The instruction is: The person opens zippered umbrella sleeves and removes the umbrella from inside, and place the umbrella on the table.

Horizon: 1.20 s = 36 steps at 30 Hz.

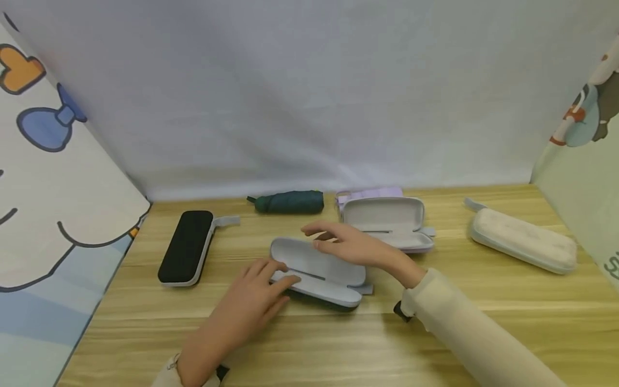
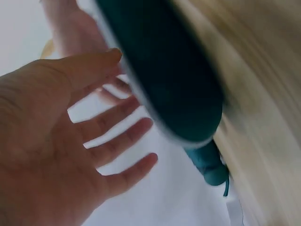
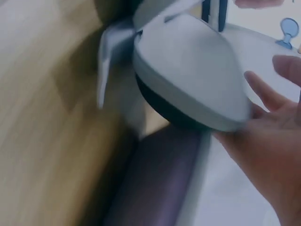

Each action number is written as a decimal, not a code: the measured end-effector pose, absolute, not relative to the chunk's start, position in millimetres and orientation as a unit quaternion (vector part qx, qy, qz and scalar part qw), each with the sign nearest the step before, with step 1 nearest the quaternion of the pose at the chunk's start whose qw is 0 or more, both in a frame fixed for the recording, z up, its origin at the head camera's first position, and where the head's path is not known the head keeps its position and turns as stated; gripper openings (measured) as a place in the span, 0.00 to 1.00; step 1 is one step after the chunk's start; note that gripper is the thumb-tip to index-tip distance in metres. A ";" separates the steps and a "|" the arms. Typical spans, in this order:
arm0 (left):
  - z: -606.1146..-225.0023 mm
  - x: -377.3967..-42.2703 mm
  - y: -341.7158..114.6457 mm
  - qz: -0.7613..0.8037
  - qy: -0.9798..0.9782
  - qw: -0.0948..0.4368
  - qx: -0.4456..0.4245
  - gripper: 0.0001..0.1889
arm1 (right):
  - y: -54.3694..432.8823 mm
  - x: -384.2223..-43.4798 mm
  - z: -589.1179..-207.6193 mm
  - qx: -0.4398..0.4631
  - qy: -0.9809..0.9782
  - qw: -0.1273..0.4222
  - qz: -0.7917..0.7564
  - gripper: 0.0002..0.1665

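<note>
An opened dark green hard case [image 1: 319, 258] with a pale grey lining lies mid-table, its lid folded back. My left hand [image 1: 256, 295] is at its left end, thumb and fingertips by the rim. In the left wrist view the green shell [image 2: 164, 70] is beside the thumb, and the fingers spread fairly straight. Over the far right part of the lid hovers my right hand [image 1: 350, 244], fingers extended and loosely bent, holding nothing. The right wrist view shows the lined case [image 3: 193, 66] beside that hand [image 3: 273, 136]; contact is unclear there.
A folded dark green umbrella [image 1: 290, 202] lies at the back, with a folded lilac umbrella [image 1: 382, 192] to its right. Before the lilac one stands another opened case [image 1: 384, 212]. A closed black case [image 1: 186, 247] lies left, a closed cream case [image 1: 524, 236] right. Curtains surround the table.
</note>
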<state>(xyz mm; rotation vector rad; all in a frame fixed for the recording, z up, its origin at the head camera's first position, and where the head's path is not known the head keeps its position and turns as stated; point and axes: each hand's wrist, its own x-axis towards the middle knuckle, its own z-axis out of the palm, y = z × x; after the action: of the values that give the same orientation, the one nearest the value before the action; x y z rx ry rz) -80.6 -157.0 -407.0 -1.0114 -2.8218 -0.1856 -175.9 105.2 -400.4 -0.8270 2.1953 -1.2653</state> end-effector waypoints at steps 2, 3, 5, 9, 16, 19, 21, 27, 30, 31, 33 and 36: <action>-410.4 -80.5 -151.9 -0.059 -0.927 0.077 -0.363 0.17 | 117.3 -171.0 -396.8 -0.297 0.812 0.201 -0.459 0.28; -412.0 -80.5 -149.8 -0.056 -0.924 0.080 -0.370 0.16 | 123.8 -168.2 -395.8 -0.297 0.819 0.178 -0.457 0.28; -415.1 -80.7 -147.1 -0.055 -0.922 0.081 -0.374 0.13 | 138.0 -161.8 -394.2 -0.296 0.839 0.123 -0.440 0.26; -419.3 -81.6 -145.3 -0.067 -0.924 0.081 -0.368 0.08 | 165.8 -149.5 -398.6 -0.290 0.885 0.008 -0.364 0.21; -423.3 -83.8 -149.6 -0.084 -0.922 0.114 -0.361 0.05 | 198.9 -128.6 -416.7 -0.264 0.931 -0.078 -0.240 0.15; -422.4 -85.7 -151.8 -0.082 -0.925 0.117 -0.351 0.05 | 206.4 -125.3 -423.1 -0.250 0.937 -0.098 -0.225 0.14; -421.3 -86.9 -153.8 -0.080 -0.928 0.118 -0.344 0.06 | 209.9 -124.7 -425.8 -0.243 0.939 -0.106 -0.221 0.12; -423.2 -93.4 -161.8 -0.078 -0.935 0.120 -0.323 0.06 | 215.7 -118.2 -426.7 -0.231 0.944 -0.105 -0.211 0.09; -424.1 -97.9 -164.3 -0.087 -0.937 0.122 -0.317 0.06 | 217.3 -111.2 -426.3 -0.233 0.945 -0.110 -0.204 0.10; -424.2 -99.3 -164.9 -0.089 -0.937 0.123 -0.314 0.06 | 217.5 -108.6 -426.3 -0.235 0.944 -0.113 -0.202 0.10; -424.3 -102.6 -165.9 -0.091 -0.937 0.128 -0.312 0.06 | 217.2 -103.6 -426.2 -0.241 0.942 -0.123 -0.198 0.11; -424.6 -106.4 -167.8 -0.086 -0.938 0.134 -0.309 0.07 | 215.7 -96.9 -426.0 -0.255 0.936 -0.138 -0.198 0.12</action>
<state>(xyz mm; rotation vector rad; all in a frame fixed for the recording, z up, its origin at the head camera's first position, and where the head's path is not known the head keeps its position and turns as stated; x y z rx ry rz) -106.4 -167.8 -424.6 -0.8954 -2.7184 -0.2496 -96.9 215.7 -426.0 -0.8797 3.2317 -0.6845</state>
